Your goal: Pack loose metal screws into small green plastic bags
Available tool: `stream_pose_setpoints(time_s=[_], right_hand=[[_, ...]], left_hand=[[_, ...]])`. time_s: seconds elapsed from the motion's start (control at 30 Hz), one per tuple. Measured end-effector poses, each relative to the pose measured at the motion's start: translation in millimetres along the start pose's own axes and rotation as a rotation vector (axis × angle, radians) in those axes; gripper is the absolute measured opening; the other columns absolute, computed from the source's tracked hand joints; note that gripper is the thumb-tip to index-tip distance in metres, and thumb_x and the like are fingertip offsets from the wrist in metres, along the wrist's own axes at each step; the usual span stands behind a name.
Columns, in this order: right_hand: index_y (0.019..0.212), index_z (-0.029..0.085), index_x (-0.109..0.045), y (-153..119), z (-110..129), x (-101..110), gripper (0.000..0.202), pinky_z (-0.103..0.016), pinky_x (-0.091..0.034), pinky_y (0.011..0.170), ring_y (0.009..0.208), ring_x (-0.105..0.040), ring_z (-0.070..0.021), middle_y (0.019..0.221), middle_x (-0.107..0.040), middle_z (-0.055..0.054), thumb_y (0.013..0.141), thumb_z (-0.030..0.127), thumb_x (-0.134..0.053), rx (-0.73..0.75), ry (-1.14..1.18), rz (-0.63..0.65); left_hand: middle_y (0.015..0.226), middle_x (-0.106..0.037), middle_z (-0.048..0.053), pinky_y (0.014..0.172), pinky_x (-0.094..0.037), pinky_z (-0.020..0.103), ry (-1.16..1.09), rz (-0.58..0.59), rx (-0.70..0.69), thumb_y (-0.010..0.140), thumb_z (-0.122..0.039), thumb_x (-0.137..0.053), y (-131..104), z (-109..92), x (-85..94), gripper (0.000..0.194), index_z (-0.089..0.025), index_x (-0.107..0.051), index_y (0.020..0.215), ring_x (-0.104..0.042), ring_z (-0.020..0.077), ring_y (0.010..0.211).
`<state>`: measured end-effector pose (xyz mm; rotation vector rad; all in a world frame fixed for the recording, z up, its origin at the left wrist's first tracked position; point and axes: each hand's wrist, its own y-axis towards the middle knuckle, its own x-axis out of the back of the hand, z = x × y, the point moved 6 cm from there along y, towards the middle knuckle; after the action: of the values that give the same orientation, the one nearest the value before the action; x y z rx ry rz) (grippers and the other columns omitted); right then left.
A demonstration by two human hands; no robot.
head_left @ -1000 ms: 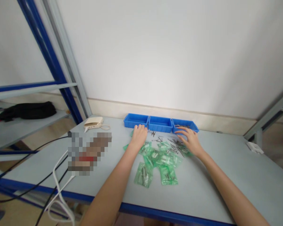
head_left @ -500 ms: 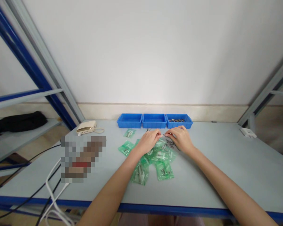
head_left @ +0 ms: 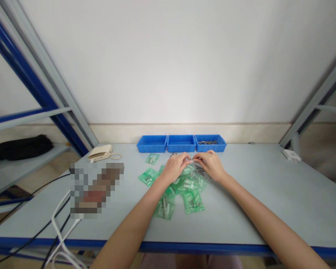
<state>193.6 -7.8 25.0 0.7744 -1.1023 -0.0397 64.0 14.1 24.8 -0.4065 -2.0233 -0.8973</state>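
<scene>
My left hand (head_left: 174,166) and my right hand (head_left: 211,164) meet above the pile, fingertips pinched at either end of a small metal screw (head_left: 190,159). Its finer details are too small to make out. Beneath both hands lie several green plastic bags (head_left: 194,201) holding metal screws and pale pieces. Dark loose screws (head_left: 199,170) rest under my right hand, partly covered by it. A few more short screws (head_left: 173,154) lie just beyond my left hand. One small green bag (head_left: 152,158) sits apart, left of my left hand.
Three blue bins stand in a row at the back: left (head_left: 152,148), middle (head_left: 181,148) and right (head_left: 212,148), the right one containing screws. A cream box (head_left: 100,151) and a blurred-out item (head_left: 98,188) are at left, with cables. A white device (head_left: 291,155) sits far right.
My fingertips have come closer together, and both hands now grip the small screw between them. The whole view has shifted slightly; bags and bins stay in place.
</scene>
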Motion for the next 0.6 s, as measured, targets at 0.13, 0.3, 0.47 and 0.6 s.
stream_pose_setpoints(time_s=[0.13, 0.3, 0.47, 0.6], right_hand=[[0.087, 0.021, -0.063, 1.0, -2.5, -3.7, 0.019, -0.027, -0.033, 0.071, 0.071, -0.059, -0.0153, 0.08, -0.069, -0.001, 0.089, 0.027, -0.044, -0.042, 0.093, 0.048], [0.091, 0.022, -0.062, 0.6, -0.3, -3.3, 0.016, -0.028, -0.035, 0.073, 0.071, -0.06, -0.015, 0.08, -0.068, 0.0, 0.086, 0.032, -0.05, -0.06, 0.135, 0.053], [0.081, 0.02, -0.062, 0.4, -2.0, -2.7, 0.023, -0.028, -0.035, 0.071, 0.066, -0.058, -0.0159, 0.07, -0.066, -0.001, 0.089, 0.031, -0.044, -0.095, 0.099, 0.079], [0.086, 0.021, -0.063, 0.4, -0.4, -6.8, 0.029, -0.027, -0.037, 0.067, 0.06, -0.057, -0.015, 0.067, -0.065, 0.0, 0.091, 0.035, -0.038, -0.102, 0.19, 0.145]], left_hand=[[0.076, -0.063, 0.001, 0.068, -0.037, 0.023, 0.048, -0.006, -0.052, 0.09, -0.026, -0.041, -0.2, -1.3, 0.4, 0.02, -0.018, -0.058, 0.084, -0.056, 0.0142, 0.073], [0.072, -0.062, 0.002, 0.068, -0.038, 0.024, 0.13, -0.01, -0.041, 0.091, -0.029, -0.039, -0.3, -0.4, 1.6, 0.028, -0.017, -0.058, 0.074, -0.057, 0.015, 0.072], [0.085, -0.065, 0.002, 0.072, -0.039, 0.025, 0.11, -0.006, -0.079, 0.09, -0.03, -0.041, -2.4, -3.7, -1.5, 0.021, -0.018, -0.057, 0.093, -0.058, 0.0153, 0.079], [0.08, -0.065, 0.002, 0.071, -0.039, 0.024, 0.134, 0.022, -0.11, 0.091, -0.027, -0.038, -2.4, -4.3, -2.0, 0.024, -0.017, -0.059, 0.085, -0.058, 0.015, 0.078]])
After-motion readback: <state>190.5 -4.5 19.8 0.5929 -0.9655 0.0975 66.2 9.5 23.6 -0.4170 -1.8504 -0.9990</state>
